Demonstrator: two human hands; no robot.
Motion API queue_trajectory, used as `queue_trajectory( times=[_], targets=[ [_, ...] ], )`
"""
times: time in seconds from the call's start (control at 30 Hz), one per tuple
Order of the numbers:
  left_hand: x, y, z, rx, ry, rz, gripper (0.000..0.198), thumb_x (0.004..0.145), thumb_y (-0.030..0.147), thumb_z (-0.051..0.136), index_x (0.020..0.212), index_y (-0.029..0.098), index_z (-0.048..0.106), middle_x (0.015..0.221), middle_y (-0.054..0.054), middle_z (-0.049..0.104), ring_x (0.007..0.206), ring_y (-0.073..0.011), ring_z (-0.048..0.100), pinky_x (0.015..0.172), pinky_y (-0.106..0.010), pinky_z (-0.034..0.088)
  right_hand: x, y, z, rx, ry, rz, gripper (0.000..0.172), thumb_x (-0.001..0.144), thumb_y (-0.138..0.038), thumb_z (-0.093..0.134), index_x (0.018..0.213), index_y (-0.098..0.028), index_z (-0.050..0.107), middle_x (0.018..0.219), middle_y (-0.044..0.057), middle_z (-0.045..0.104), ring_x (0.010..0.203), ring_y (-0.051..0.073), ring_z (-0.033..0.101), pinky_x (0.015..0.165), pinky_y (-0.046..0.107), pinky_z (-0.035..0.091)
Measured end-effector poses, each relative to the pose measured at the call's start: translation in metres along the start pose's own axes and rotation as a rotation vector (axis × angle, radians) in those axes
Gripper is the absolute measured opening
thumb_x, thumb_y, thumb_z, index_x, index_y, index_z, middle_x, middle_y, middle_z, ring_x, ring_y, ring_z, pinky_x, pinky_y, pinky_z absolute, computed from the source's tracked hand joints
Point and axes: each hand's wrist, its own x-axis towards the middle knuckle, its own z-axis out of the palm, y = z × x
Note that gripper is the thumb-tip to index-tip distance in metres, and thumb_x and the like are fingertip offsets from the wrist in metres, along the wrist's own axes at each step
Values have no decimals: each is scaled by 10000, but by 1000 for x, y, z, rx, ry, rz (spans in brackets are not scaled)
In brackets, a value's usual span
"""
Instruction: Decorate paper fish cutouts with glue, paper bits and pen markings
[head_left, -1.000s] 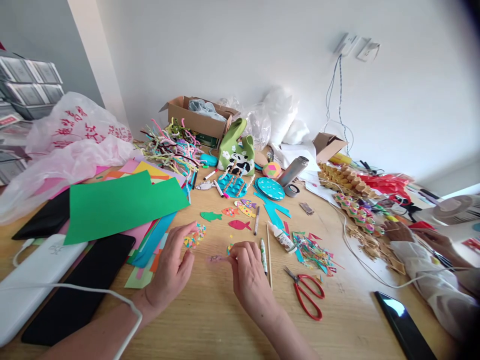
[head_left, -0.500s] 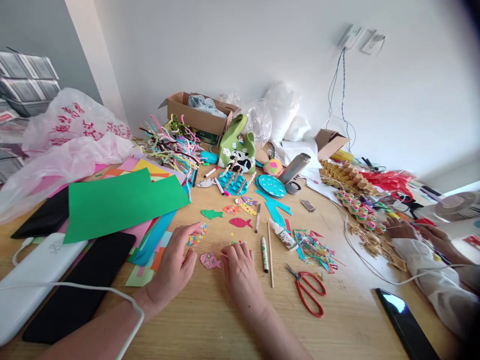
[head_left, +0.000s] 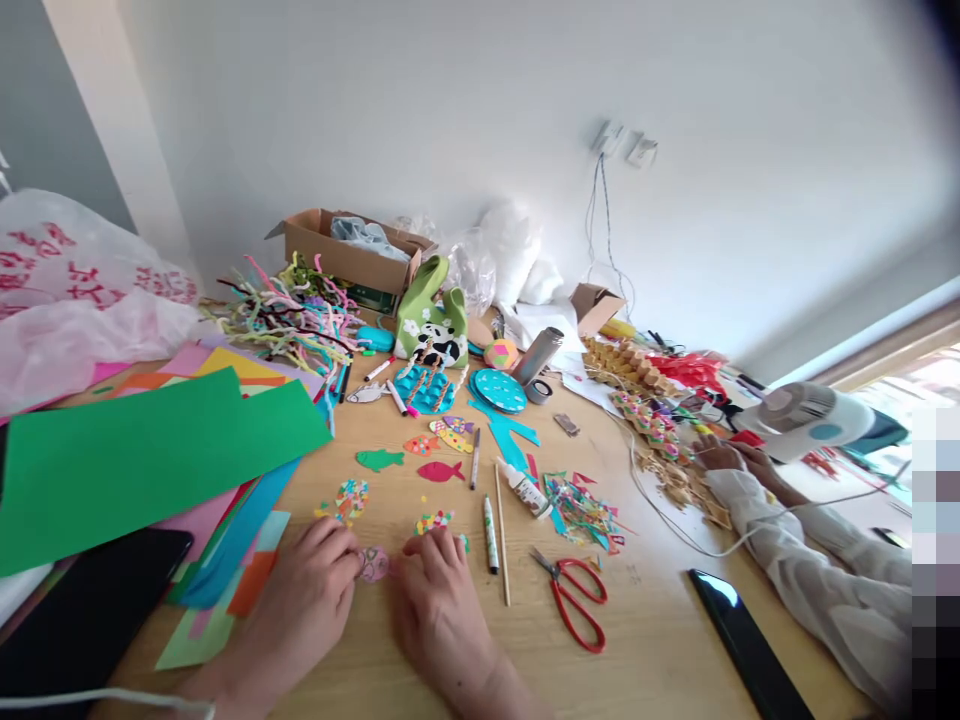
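Note:
A small pink paper fish [head_left: 373,563] with drawn markings lies between my two hands. My left hand [head_left: 319,575] has its fingers closed at the fish's left end. At the tail end, my right hand [head_left: 442,595] is closed too, its fingertips partly hidden behind the knuckles. Just beyond them are a confetti-covered fish [head_left: 351,500] and a small heap of coloured paper dots [head_left: 433,522]. Farther back lie a green paper fish [head_left: 379,459], a red paper fish [head_left: 440,471] and several patterned ones.
Right of my hands lie a green-white marker [head_left: 490,535], a wooden stick [head_left: 502,540], a glue bottle [head_left: 527,492], paper scraps [head_left: 585,510] and red-handled scissors [head_left: 577,600]. Green paper sheets [head_left: 150,450] cover the left. Another person's sleeves [head_left: 787,530] reach in near a phone [head_left: 742,640].
My left hand has come down from beside the confetti fish to the pink fish's left end, and its fingers have closed. The view has swung to the right.

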Motion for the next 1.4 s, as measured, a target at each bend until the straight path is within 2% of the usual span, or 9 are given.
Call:
queue_trajectory(
  times=[0.47,0.67,0.8,0.87,1.0,1.1,1.2,1.27,1.4],
  targets=[
    [-8,-1,3,64,-241,-93,379,791,-43,405,749,220,675,839,-28,660,905,-223,576,814,-364,470,12,4,-11,56,77,32,212,842,-33,544,937,-203,626,963,72,626,904,243,518,808,394,446],
    [-7,-4,2,53,-199,-42,378,778,-55,424,728,218,681,816,-19,669,889,-213,580,812,-348,477,25,75,-55,-196,301,256,210,924,-119,533,1059,-189,678,1057,118,676,1000,284,554,901,441,443],
    [-3,-1,-1,46,-204,-40,359,770,-66,424,696,197,657,768,-30,647,841,-215,561,755,-350,483,19,120,-69,-477,31,657,271,929,-204,562,1162,-135,679,1136,183,687,1081,368,561,887,482,433],
    [-2,0,-2,44,-232,-69,323,793,-45,451,703,187,656,789,-40,645,870,-223,554,776,-363,488,13,129,-67,-524,-81,724,316,944,-210,528,1219,-123,656,1132,187,696,1126,380,552,908,489,416],
    [-3,1,-2,28,-277,-101,271,803,-26,504,719,185,654,806,-34,647,920,-224,547,798,-359,494,8,135,-64,-500,-65,762,357,920,-171,499,1248,-143,639,1132,174,691,1109,358,559,922,492,398],
    [-3,2,-3,22,-271,-105,270,822,-20,509,732,185,661,788,-30,642,890,-214,543,771,-347,498,12,132,-72,-267,185,786,357,894,-234,521,1213,-144,654,1092,169,673,1010,321,594,858,453,437],
    [-4,1,-3,18,-250,-92,261,823,-17,517,750,186,665,798,-28,646,890,-207,545,778,-341,505,22,116,-87,302,435,761,387,827,-366,640,1166,-180,666,1019,102,675,846,249,616,750,390,486],
    [-5,0,-2,20,-234,-85,253,820,-15,517,763,183,664,820,-33,653,913,-210,547,810,-349,509,31,96,-93,766,462,718,404,776,-413,712,1117,-198,682,943,56,672,738,189,598,672,334,495],
    [-6,-1,-2,39,-228,-82,239,824,-4,513,786,175,668,847,-44,654,942,-223,547,855,-382,511,51,50,-84,1291,444,725,373,655,-344,811,983,-195,715,873,26,655,644,115,531,510,216,407]
  ],
)
